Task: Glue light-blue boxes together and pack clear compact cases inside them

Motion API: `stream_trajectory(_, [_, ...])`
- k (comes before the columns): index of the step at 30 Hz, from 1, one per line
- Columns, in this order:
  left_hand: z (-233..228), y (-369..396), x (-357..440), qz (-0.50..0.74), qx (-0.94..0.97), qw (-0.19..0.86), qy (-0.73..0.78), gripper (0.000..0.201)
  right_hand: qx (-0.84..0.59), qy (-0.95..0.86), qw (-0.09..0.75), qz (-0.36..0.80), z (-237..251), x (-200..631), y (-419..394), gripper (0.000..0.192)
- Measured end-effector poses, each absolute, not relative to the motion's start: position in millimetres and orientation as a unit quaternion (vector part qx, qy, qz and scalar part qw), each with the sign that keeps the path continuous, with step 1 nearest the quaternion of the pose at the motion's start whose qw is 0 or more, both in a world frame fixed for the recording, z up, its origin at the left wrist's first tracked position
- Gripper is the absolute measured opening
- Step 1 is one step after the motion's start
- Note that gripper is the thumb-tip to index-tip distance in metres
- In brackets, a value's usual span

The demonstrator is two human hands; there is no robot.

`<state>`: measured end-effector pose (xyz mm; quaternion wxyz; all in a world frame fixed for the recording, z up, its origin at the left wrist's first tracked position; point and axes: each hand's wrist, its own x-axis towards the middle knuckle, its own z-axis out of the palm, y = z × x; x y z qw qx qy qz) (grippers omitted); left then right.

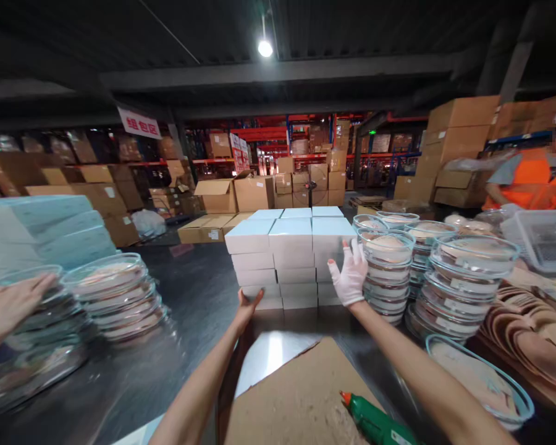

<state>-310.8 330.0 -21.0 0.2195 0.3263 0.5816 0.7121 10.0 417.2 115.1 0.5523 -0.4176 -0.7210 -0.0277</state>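
A block of stacked pale blue boxes (287,256) stands on the dark metal table (199,296) straight ahead. My left hand (247,307), bare, rests with fingers apart against the lower left front of the stack. My right hand (350,273), in a white glove, is spread flat against the right front of the stack, next to stacks of round clear-lidded containers (389,262). Neither hand holds anything.
More lidded container stacks (115,293) sit at left, where another person's hand (9,306) reaches in. A person in an orange vest (532,176) stands at far right. A cardboard sheet (301,395) and green glue gun (375,423) lie near me. Brown pads (532,334) pile at right.
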Motion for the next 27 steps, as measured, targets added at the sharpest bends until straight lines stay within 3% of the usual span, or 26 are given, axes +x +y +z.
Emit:
stream_trajectory(4, [-22.0, 330.9, -312.6, 0.719, 0.326, 0.226, 0.571, 0.053, -0.415, -0.751, 0.477, -0.191, 143.6, 4.4, 457.1, 0.064])
stream_trajectory(11, [-26.2, 347.3, -312.3, 0.731, 0.293, 0.22, 0.575, 0.091, -0.411, -0.756, 0.472, -0.189, 132.3, 0.8, 465.9, 0.066])
stream_trajectory(15, [-27.2, 349.1, -313.7, 0.729, 0.296, 0.215, 0.578, 0.087, -0.398, -0.759, 0.511, -0.057, 109.6, 11.7, 449.1, 0.066])
stream_trajectory(21, [-26.1, 342.6, -313.0, 0.729, 0.314, 0.208, 0.572, 0.081, -0.541, -0.681, 0.478, 0.124, 7.3, 45.3, 411.0, 0.058])
stream_trajectory(27, [-25.3, 346.5, -305.9, 0.739, 0.295, 0.178, 0.579, 0.104, -0.582, -0.656, 0.416, 0.239, -15.7, 59.0, 439.9, 0.044])
